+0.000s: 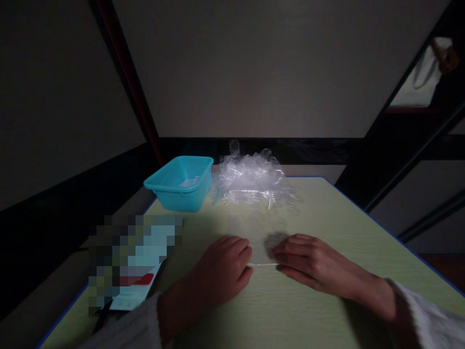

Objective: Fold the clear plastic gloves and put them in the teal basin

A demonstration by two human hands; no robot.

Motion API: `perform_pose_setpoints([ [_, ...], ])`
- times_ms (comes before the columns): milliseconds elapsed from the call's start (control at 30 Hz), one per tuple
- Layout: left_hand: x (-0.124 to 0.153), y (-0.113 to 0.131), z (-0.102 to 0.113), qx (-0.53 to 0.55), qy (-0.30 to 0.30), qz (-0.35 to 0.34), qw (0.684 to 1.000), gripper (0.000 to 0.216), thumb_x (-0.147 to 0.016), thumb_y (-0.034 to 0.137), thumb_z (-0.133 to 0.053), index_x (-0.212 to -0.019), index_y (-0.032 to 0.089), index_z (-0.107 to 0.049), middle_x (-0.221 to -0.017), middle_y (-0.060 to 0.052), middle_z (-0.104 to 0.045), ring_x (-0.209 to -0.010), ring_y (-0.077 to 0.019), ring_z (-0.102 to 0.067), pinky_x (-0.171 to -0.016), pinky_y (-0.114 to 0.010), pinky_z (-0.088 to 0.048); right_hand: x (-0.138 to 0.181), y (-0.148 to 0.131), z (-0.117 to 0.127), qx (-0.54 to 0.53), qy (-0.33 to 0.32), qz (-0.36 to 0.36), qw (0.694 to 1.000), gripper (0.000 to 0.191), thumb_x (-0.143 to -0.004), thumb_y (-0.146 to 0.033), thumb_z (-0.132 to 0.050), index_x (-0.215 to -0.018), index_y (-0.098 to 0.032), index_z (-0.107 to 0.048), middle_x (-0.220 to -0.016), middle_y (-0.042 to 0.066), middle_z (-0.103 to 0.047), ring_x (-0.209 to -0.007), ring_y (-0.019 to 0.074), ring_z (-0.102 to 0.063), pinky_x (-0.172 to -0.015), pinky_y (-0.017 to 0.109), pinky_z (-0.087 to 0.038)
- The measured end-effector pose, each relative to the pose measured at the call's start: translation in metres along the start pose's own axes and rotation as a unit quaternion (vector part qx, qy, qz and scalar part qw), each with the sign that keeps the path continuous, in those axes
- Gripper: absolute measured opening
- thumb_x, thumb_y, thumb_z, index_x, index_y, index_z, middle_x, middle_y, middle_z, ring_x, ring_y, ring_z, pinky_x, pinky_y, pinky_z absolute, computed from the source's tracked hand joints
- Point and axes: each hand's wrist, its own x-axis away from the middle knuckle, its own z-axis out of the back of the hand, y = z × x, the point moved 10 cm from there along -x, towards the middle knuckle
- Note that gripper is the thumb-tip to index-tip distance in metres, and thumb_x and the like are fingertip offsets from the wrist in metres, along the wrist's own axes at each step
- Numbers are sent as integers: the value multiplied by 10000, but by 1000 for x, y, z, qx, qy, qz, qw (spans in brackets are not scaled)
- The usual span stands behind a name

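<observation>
A person's left hand (pixel 228 266) and right hand (pixel 308 261) pinch the near edge of a clear plastic glove (pixel 258 249) over a pale green table (pixel 363 271) in a dimly lit space. The left fingers curl close together, thumb below, gripping one end of that edge; the right fingers lie pressed side by side, gripping the other. The glove spans the gap between the hands, its faint finger shapes pointing toward a heap of crumpled clear plastic (pixel 252 179) near the table's far edge. How much film lies beneath the fingertips cannot be told.

A turquoise basin (pixel 178 196) stands just left of the heap, close to the table's left edge. Nearer, a bright-faced slab (pixel 132 296), partly pixelated, leans beside the left forearm, narrowing the room on that side. To the right, tabletop runs from the right hand to the blue edging (pixel 385 229), leaving wider passage there. A pale panel (pixel 254 72) rises behind the far edge.
</observation>
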Motion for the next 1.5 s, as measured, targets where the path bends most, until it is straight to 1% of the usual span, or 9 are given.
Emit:
perform_pose_setpoints([
  [267,-2,-2,-2,-8,2,9,1000,144,-784,192,-556,-917,149,-593,-1027,-94,-635,-939,-234,-580,-843,-378,-478,3,7,-9,-13,-54,-36,998,251,-878,-153,-385,-880,-166,-637,-883,68,-651,-810,190,-585,-732,363,-483],
  [467,-2,-2,-2,-14,5,9,1000,137,-777,186,-554,-904,153,-591,-1029,-89,-635,-933,-231,-580,-847,-374,-479,1,8,-10,-30,-56,-42,997,280,-828,-56,-386,-977,-126,-612,-964,91,-638,-878,190,-579,-801,341,-485],
  [567,-3,-3,-1,-14,4,13,1000,129,-768,191,-560,-887,152,-592,-1015,-89,-639,-926,-232,-584,-839,-372,-483,2,11,-12,-28,-53,-49,997,283,-833,-54,-376,-967,-119,-617,-970,101,-633,-893,193,-580,-809,341,-490],
  [767,-2,-5,-1,-4,8,17,1000,124,-755,204,-573,-869,158,-591,-1012,-88,-644,-925,-232,-588,-834,-373,-483,3,20,-7,-36,-11,-66,997,252,-897,-158,-385,-916,-138,-636,-925,91,-646,-839,196,-595,-748,357,-499],
  [900,-2,-9,0,5,14,28,1000,135,-740,210,-593,-865,159,-595,-996,-84,-650,-910,-231,-594,-827,-370,-484,2,26,2,-73,26,-82,994,252,-917,-203,-378,-882,-150,-622,-852,72,-649,-777,175,-596,-694,323,-492],
  [1100,-3,-20,-2,26,2,61,998,142,-812,158,-486,-894,166,-603,-971,-75,-658,-879,-210,-607,-812,-351,-479,5,38,7,-128,54,-123,983,231,-926,-246,-384,-909,-167,-601,-864,63,-650,-790,158,-611,-697,306,-500],
  [1333,-6,-36,-2,109,-31,120,986,240,-855,143,-402,-782,145,-630,-835,-54,-672,-762,-174,-613,-729,-294,-470,9,46,10,-156,78,-146,974,228,-915,-262,-406,-891,-165,-612,-868,65,-673,-771,151,-636,-678,285,-509],
  [1400,-7,-40,2,137,-23,131,982,233,-852,152,-415,-797,142,-642,-839,-54,-682,-762,-173,-619,-722,-287,-469,11,49,13,-171,91,-161,968,225,-907,-276,-423,-885,-171,-621,-863,55,-687,-763,147,-645,-670,270,-511],
  [1500,-6,-48,12,177,19,144,973,230,-850,185,-430,-835,146,-656,-876,-58,-701,-808,-180,-632,-772,-301,-469,14,56,19,-194,123,-195,954,218,-892,-296,-450,-848,-182,-630,-832,39,-701,-734,144,-654,-629,243,-512],
])
